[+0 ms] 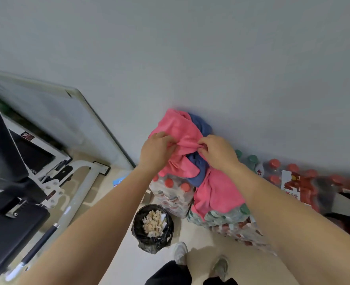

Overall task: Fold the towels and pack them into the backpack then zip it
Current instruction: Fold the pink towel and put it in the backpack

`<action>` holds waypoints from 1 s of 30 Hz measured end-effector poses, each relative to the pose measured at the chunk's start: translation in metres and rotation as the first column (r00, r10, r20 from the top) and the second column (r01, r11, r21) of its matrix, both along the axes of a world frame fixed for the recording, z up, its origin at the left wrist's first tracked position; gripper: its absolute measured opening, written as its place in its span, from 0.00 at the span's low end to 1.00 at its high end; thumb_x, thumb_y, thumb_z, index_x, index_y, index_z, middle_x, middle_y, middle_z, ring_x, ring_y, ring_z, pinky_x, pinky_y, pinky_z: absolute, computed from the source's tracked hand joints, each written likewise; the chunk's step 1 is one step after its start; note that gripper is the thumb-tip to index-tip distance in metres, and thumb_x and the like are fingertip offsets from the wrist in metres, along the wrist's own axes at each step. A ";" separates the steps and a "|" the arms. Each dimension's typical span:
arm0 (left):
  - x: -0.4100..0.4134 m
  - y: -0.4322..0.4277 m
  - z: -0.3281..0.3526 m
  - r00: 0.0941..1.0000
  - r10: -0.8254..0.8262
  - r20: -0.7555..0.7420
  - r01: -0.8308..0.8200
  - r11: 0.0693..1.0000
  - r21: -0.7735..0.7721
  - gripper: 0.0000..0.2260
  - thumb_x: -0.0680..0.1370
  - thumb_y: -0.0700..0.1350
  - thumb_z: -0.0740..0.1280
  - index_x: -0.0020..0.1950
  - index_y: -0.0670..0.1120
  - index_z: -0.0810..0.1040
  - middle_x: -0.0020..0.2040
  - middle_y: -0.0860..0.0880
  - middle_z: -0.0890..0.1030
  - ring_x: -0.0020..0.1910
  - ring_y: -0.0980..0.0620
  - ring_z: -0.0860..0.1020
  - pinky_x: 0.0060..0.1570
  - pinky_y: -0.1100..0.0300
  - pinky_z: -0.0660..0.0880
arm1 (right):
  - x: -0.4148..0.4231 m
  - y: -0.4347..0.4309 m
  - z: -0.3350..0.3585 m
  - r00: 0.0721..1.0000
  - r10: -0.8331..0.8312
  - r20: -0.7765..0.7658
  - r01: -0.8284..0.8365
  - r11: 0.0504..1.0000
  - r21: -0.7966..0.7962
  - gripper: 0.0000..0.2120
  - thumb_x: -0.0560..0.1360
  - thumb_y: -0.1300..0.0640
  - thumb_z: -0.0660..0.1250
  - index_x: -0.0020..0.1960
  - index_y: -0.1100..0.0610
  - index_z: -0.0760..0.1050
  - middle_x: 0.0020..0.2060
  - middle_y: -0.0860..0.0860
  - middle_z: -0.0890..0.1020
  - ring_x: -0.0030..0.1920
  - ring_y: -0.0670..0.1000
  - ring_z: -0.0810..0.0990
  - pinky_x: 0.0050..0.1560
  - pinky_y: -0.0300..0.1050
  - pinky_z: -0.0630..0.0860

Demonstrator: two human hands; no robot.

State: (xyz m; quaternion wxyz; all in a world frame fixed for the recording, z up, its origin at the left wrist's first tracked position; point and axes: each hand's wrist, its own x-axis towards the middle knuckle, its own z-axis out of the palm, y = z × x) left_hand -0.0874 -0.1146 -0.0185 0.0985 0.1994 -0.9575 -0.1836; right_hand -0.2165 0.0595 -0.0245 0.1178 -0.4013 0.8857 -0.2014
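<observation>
Bottle packs (175, 194) and bin (152, 228) sit beneath towels (182, 128).

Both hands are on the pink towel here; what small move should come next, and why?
Probably lift the pink towel up and free: the left hand and right hand both pinch it, but it lies crumpled and tangled with the blue towel on the bottle packs.
</observation>
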 end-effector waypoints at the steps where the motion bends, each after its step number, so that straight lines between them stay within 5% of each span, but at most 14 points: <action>1: -0.001 -0.001 0.006 1.000 -0.017 -0.004 0.017 1.000 0.014 0.07 0.78 0.50 0.66 0.52 0.51 0.82 0.48 0.51 0.80 0.49 0.47 0.77 0.41 0.56 0.71 | -0.004 0.001 0.008 1.000 0.016 0.007 -0.016 1.000 0.019 0.13 0.78 0.53 0.65 0.61 0.52 0.80 0.57 0.54 0.81 0.56 0.59 0.79 0.53 0.52 0.76; 4: -0.008 0.002 0.032 0.999 -0.020 -0.027 0.021 0.999 0.039 0.09 0.80 0.53 0.63 0.51 0.49 0.78 0.45 0.49 0.81 0.45 0.44 0.78 0.41 0.53 0.73 | -0.013 0.005 0.035 0.999 0.049 -0.021 -0.049 0.999 0.016 0.09 0.79 0.53 0.64 0.55 0.53 0.81 0.52 0.55 0.83 0.52 0.60 0.80 0.48 0.50 0.74; 7: -0.023 0.011 0.065 0.993 -0.048 -0.109 0.058 0.994 0.092 0.06 0.80 0.50 0.63 0.52 0.50 0.75 0.47 0.49 0.81 0.46 0.46 0.77 0.43 0.54 0.70 | -0.022 0.006 0.070 0.998 -0.061 0.024 0.064 0.986 -0.151 0.07 0.78 0.59 0.62 0.42 0.54 0.75 0.40 0.54 0.79 0.44 0.58 0.77 0.40 0.48 0.66; 12: -0.042 0.017 0.095 0.985 -0.115 -0.129 0.124 0.990 0.067 0.08 0.78 0.47 0.67 0.56 0.48 0.77 0.49 0.51 0.76 0.47 0.50 0.75 0.47 0.57 0.68 | -0.049 0.025 0.133 0.979 -0.198 0.056 0.201 0.866 -0.457 0.07 0.78 0.62 0.62 0.51 0.56 0.79 0.47 0.48 0.82 0.47 0.47 0.78 0.51 0.40 0.71; 16: -0.049 0.018 0.104 0.991 -0.041 -0.126 0.055 0.993 0.109 0.06 0.78 0.44 0.66 0.53 0.47 0.80 0.47 0.49 0.80 0.47 0.47 0.78 0.48 0.55 0.71 | -0.074 0.066 0.171 0.973 -0.227 -0.026 0.185 0.850 -0.493 0.07 0.77 0.59 0.65 0.51 0.54 0.82 0.47 0.49 0.84 0.47 0.48 0.80 0.51 0.40 0.72; 19: -0.068 0.034 0.136 0.965 0.043 -0.259 0.020 0.972 0.233 0.05 0.76 0.42 0.67 0.49 0.48 0.81 0.43 0.51 0.83 0.43 0.51 0.78 0.43 0.60 0.70 | -0.092 0.104 0.185 0.964 -0.253 -0.080 0.187 0.862 -0.471 0.07 0.77 0.57 0.66 0.52 0.54 0.82 0.47 0.49 0.84 0.47 0.48 0.79 0.51 0.41 0.73; 25: -0.126 0.082 0.210 0.886 -0.022 -0.463 0.198 0.921 0.335 0.02 0.76 0.43 0.71 0.47 0.49 0.81 0.40 0.54 0.80 0.37 0.59 0.75 0.36 0.72 0.69 | -0.119 0.179 0.222 0.889 -0.433 -0.146 0.267 0.751 -0.604 0.08 0.78 0.53 0.66 0.48 0.56 0.82 0.39 0.48 0.80 0.40 0.46 0.75 0.41 0.34 0.67; 27: -0.138 0.102 0.210 0.907 -0.110 -0.406 0.276 0.884 0.378 0.01 0.76 0.44 0.72 0.47 0.49 0.81 0.39 0.57 0.79 0.35 0.65 0.75 0.37 0.73 0.70 | -0.119 0.201 0.222 0.887 -0.444 -0.130 0.305 0.772 -0.557 0.07 0.78 0.53 0.66 0.45 0.54 0.81 0.37 0.48 0.80 0.39 0.46 0.76 0.39 0.34 0.67; 30: -0.148 0.129 0.183 0.922 -0.259 -0.286 0.367 0.818 0.443 0.03 0.75 0.44 0.74 0.46 0.48 0.82 0.39 0.55 0.81 0.36 0.65 0.77 0.42 0.66 0.74 | -0.115 0.222 0.194 0.934 -0.320 -0.159 0.311 0.947 -0.081 0.09 0.75 0.46 0.67 0.46 0.50 0.81 0.41 0.47 0.81 0.45 0.52 0.80 0.44 0.44 0.73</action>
